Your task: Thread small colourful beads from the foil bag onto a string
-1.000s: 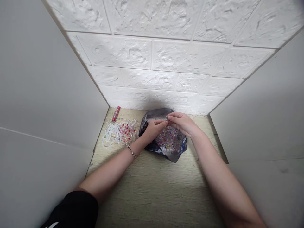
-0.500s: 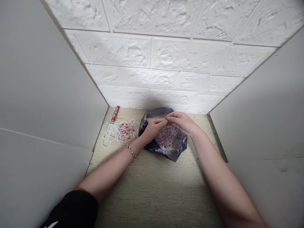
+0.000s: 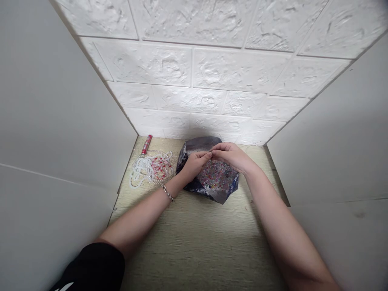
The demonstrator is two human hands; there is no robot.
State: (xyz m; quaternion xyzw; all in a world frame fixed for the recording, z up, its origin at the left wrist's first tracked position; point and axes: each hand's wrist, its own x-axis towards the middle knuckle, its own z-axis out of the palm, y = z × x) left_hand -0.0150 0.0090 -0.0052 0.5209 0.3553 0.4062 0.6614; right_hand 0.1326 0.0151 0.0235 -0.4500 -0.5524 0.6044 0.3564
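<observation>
Both my hands meet fingertip to fingertip above a dark plastic bag (image 3: 222, 197) with its sides folded open. Loose, many-coloured beads (image 3: 216, 176) fill the bag's middle. My left hand (image 3: 195, 165) is pinched closed over the bag's left part; what its fingertips hold is too small to make out. From the right, my right hand (image 3: 232, 155) is also pinched closed against the left fingertips, its grip equally unclear. A chain bracelet (image 3: 168, 192) circles my left wrist.
Left of the bag lies a tangle of white, clear and red bead strands (image 3: 151, 167). A red tube (image 3: 147, 144) rests behind it near the corner. A white brick-patterned wall (image 3: 206, 101) closes the back, and grey panels (image 3: 60, 121) flank the pale wooden surface (image 3: 194, 242).
The hands stay together over the bag. The right fingertips have shifted very slightly left, and the grip looks nearly the same.
</observation>
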